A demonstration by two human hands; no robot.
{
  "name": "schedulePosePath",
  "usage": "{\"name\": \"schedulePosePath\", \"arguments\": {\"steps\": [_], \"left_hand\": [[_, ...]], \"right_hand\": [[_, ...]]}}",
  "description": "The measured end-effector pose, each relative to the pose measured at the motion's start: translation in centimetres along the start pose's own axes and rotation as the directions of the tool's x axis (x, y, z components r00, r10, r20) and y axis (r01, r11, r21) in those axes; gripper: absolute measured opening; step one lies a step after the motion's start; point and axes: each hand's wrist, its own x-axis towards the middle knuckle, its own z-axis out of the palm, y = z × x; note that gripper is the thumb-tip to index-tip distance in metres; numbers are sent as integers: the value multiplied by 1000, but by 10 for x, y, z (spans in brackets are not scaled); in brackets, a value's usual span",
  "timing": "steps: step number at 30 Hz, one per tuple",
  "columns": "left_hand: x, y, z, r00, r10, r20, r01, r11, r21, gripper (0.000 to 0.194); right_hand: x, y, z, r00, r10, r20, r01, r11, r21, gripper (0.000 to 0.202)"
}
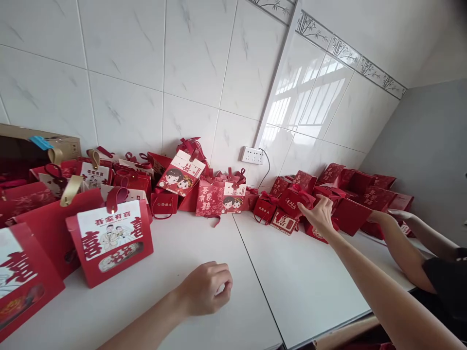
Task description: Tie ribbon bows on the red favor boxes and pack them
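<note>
beyond our hands rises the white marbled wall (127, 63), and beneath them spreads the white table (175, 253), with a dark seam running between our two hands. a co-worker's arms (401, 253) reach in to the right of our right hand, among the crowded red boxes there. far to the left of our left hand, against the wall, sits a cardboard carton (69, 144). nearer that hand, to its left and slightly beyond, a windowed gift box (109, 228) stands upright. straight beyond our left hand, a white-fronted box (180, 175) leans back on other red ones. our left hand (207, 289) is loosely curled with nothing in it. our right hand (321, 211) has its thumb against the bow-topped box (294, 201), just to its left; we cannot tell whether it grips. smallest, beyond and between our hands, is the socket strip (252, 155).
</note>
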Motion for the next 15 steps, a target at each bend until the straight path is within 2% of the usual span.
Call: {"name": "schedulePosePath", "arguments": {"steps": [2,5,7,9,10,12,13,15], "left_hand": [[0,1,0,1000,-5,4,5,1000,7,17],[-1,2,-2,999,-25,32,25,1000,3,18],[-1,2,-3,996,-63,60,64,998,-27,18],[0,2,-4,982,-169,83,179,976,-123,16],[0,1,-4,964,-252,82,264,945,-193,13],[2,-1,-4,898,-438,43,424,834,-353,13],[3,-2,-4,855,-519,5,470,770,-432,18],[5,-6,-3,765,-636,-95,488,670,-559,26]], "right_hand": [[10,-4,2,986,135,103,-146,983,115,84],[21,-18,0,967,179,179,-205,970,134,89],[21,-34,-6,973,169,158,-192,970,146,92],[8,-56,-10,993,90,70,-101,978,183,88],[-2,-68,-10,999,28,45,-37,973,226,84],[-32,-91,-5,995,-83,52,64,953,298,77],[-51,-100,1,988,-137,74,107,942,319,72],[-91,-114,16,966,-222,131,158,912,378,65]]}}
